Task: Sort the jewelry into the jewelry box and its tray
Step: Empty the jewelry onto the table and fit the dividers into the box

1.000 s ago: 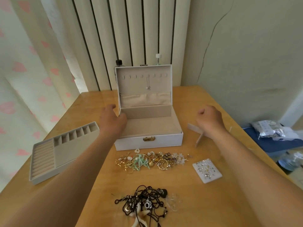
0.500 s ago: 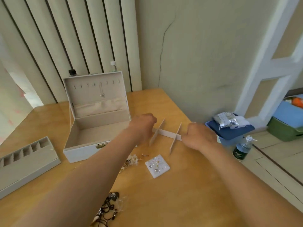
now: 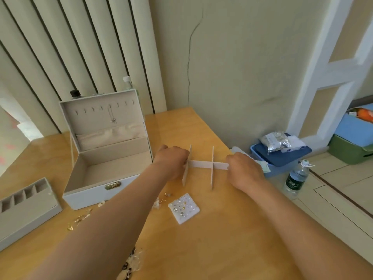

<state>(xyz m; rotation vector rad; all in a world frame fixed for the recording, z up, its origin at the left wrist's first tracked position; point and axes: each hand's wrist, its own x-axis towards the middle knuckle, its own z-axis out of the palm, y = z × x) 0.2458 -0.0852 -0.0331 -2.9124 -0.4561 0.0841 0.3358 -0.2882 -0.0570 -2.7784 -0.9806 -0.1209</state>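
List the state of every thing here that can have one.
jewelry box, open, nothing in its bottom
lid, upright
necklace, hanging inside the lid
tray, out of the box, on the table
divider, assembled, held at both ends
left hand, grips the divider's left end
right hand, grips the divider's right end
earring card, flat on the table
water bottle, upright, capped
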